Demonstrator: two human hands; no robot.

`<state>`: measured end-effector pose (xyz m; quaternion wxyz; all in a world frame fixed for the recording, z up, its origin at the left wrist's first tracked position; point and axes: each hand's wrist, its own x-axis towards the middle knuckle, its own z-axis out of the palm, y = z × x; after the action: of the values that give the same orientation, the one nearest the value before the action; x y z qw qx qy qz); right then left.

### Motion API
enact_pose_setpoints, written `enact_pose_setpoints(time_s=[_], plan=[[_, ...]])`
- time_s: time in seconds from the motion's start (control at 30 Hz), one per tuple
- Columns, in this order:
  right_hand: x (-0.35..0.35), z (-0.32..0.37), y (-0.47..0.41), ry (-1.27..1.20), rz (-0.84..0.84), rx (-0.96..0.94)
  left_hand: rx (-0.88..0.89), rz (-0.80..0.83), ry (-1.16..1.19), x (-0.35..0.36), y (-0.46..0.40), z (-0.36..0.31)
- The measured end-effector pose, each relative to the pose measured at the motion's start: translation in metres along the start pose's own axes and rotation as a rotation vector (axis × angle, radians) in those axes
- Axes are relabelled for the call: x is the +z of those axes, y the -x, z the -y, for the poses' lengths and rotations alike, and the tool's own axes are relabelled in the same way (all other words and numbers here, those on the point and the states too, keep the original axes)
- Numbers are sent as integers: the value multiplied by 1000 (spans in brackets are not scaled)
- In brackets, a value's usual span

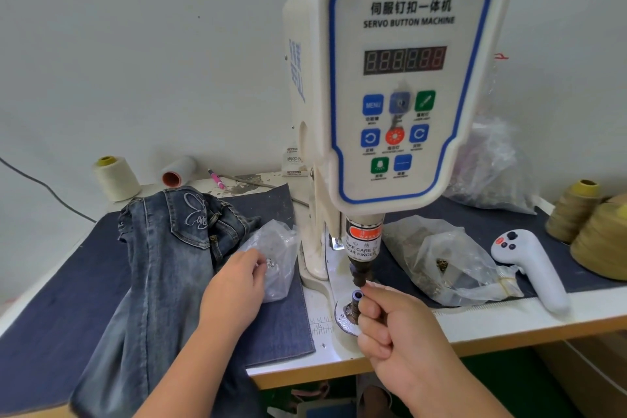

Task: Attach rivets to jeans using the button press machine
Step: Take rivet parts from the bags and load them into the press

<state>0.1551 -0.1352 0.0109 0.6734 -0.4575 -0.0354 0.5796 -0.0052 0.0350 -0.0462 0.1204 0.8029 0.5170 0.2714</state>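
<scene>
The right hand (390, 322) is curled around a small dark tool, thumb and fingers pinching it, and holds its purple-tipped end (358, 295) just under the dark punch (360, 273) of the button press machine (400, 85), above the lower die (349, 310) on the machine's white base. The left hand (237, 285) reaches into a clear plastic bag (276, 258) lying just left of the machine; its fingertips are at small metal pieces (269, 263) inside, though whether they pinch one cannot be told. The jeans (163, 265) lie crumpled on the dark blue cloth (51, 309) covering the left of the surface (509, 319), a back pocket with embroidery facing up and a leg hanging off the near edge under the left forearm. Right of the machine lie another plastic bag (451, 265) of brassy hardware and a white handheld controller (532, 265). Thread cones stand at the far left (115, 178) and far right (573, 210)
</scene>
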Motion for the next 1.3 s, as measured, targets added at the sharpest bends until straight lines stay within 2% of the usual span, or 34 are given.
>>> enact_pose_setpoints(time_s=[0.2,0.6,0.97,1.3], plan=[[2,-2,3,-56,-13,10,15,-43,67,0,3,-1],[13,0,12,-231,-69,73,31,-13,23,0,4,0],[17,-2,17,-334,-44,79,34,14,-5,0,2,0],[17,0,25,-416,-10,131,29,-30,52,-3,5,-3]])
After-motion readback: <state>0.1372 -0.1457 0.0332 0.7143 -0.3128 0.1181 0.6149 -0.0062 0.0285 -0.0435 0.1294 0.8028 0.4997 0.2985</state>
